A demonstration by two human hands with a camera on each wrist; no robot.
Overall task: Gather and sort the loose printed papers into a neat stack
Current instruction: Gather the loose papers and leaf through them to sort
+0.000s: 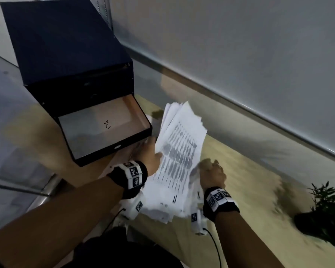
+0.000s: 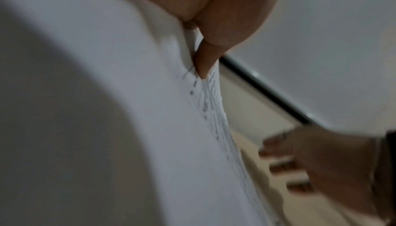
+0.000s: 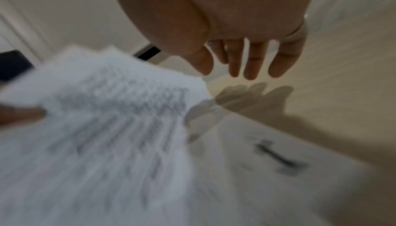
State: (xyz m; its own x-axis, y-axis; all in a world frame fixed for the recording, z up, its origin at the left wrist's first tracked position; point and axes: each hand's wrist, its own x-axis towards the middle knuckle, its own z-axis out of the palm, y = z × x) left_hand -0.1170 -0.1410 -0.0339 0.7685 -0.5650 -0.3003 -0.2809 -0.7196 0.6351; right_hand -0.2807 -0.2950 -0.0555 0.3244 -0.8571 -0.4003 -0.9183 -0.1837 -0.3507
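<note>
A fanned, uneven bundle of printed white papers (image 1: 180, 149) is lifted off the beige table (image 1: 249, 182), tilted up towards the wall. My left hand (image 1: 150, 157) grips its left edge, thumb (image 2: 205, 57) pressed on the top sheet (image 2: 128, 111). My right hand (image 1: 212, 173) hovers just off the bundle's right edge, with straight, spread fingers (image 3: 255, 63) that hold nothing. The bundle (image 3: 107, 119) is blurred in the right wrist view. Another printed sheet (image 3: 268, 167) lies flat on the table below my right hand.
A dark blue drawer box (image 1: 66, 55) stands at the back left, its bottom drawer (image 1: 104, 130) pulled out towards the papers. A grey partition wall (image 1: 240, 55) runs along the table's far side. A small potted plant (image 1: 325, 211) sits at the right.
</note>
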